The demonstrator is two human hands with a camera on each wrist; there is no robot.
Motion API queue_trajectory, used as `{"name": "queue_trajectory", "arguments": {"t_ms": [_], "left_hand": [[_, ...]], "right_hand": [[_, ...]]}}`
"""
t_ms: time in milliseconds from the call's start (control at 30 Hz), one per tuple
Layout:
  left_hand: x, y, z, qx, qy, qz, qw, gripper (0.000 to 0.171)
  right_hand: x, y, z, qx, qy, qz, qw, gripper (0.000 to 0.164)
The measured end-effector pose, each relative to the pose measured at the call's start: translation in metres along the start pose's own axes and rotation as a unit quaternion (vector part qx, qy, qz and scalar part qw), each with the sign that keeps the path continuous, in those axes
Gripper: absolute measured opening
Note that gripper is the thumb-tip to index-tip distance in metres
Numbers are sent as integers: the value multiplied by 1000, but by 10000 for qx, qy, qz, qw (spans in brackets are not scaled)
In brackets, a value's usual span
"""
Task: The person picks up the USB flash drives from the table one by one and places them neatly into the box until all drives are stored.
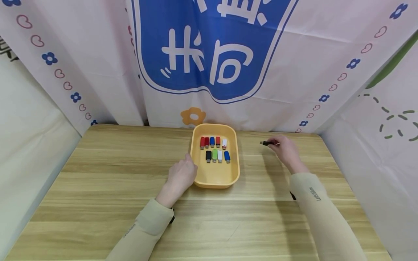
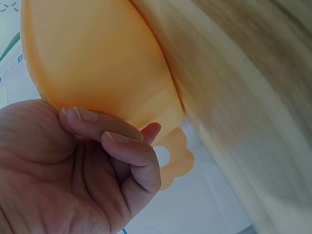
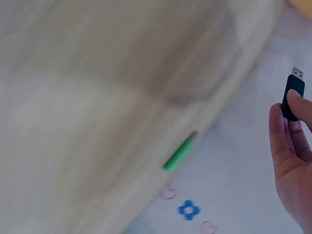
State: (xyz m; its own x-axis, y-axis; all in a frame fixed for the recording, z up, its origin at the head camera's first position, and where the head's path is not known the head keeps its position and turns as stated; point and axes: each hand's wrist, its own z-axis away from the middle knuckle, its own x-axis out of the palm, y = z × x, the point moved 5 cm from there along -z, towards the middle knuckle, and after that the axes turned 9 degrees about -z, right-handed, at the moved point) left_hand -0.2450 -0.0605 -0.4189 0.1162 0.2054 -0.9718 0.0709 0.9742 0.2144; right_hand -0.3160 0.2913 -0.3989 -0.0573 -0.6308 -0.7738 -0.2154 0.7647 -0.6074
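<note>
A yellow tray [image 1: 213, 177] stands on the table with two rows of USB flash drives inside: red [image 1: 202, 143], blue [image 1: 226, 156], black [image 1: 208, 156], green [image 1: 214, 155] and white [image 1: 220, 156]. At its left rim, my left hand [image 1: 183, 173] holds the edge; the left wrist view shows its curled fingers [image 2: 129, 146] against the outer wall, the thumb hidden. To the right of the tray, above the table, my right hand [image 1: 287, 152] pinches a black USB flash drive [image 3: 292, 95] between thumb and fingers, metal plug pointing left toward the tray.
In the right wrist view a blurred small green object [image 3: 179, 153] lies near the table's edge. The wooden table [image 1: 114, 174] meets a hanging printed cloth [image 1: 294, 72] at the back, with pale cloth on both sides.
</note>
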Motion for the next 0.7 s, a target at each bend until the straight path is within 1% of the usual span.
{"name": "queue_trajectory", "arguments": {"t_ms": [133,433,600,700], "left_hand": [[0,0,0,6,-14,-11,10000,37],[0,0,0,-51,-75,4,10000,37],[-1,0,0,-37,-53,-24,10000,38],[-1,0,1,-20,-39,-37,10000,37]], "right_hand": [[3,-21,-5,-312,92,17,9995,14],[13,-62,-15,-743,190,-410,9962,17],[20,-84,-20,-1011,94,-483,9937,16],[25,-96,-23,-1078,-23,-458,9931,16]]}}
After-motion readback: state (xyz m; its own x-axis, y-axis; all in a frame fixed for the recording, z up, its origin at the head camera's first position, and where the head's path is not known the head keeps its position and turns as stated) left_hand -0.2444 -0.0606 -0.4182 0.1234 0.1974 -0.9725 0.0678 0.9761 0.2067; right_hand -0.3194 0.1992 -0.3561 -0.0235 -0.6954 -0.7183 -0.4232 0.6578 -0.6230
